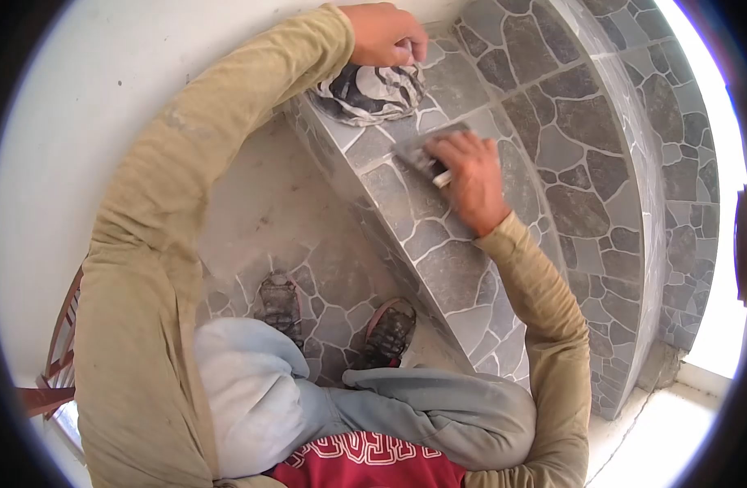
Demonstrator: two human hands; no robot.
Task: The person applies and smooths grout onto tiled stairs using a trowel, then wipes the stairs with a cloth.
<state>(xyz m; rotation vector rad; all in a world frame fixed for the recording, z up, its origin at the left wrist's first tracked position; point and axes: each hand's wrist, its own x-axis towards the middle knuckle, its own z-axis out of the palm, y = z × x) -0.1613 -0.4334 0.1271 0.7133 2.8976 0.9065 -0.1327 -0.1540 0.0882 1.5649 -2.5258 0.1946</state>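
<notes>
My right hand (473,180) is closed around a flat grey trowel-like tool (426,159), blurred by motion, which lies against the stone-patterned ledge (451,272) with pale joints. Higher up, beside the white wall, my left hand (387,34) has its fingers curled in at the upper edge of a black-and-white patterned bag or cloth (369,91) resting on the ledge. Whether those fingers grip the bag or something small is hidden.
A curved wall (569,122) with the same stone pattern rises right of the ledge. Below are a dusty, partly stone-patterned floor (333,285) and my two dark shoes (390,329). A reddish-brown slatted object (63,350) stands at the far left.
</notes>
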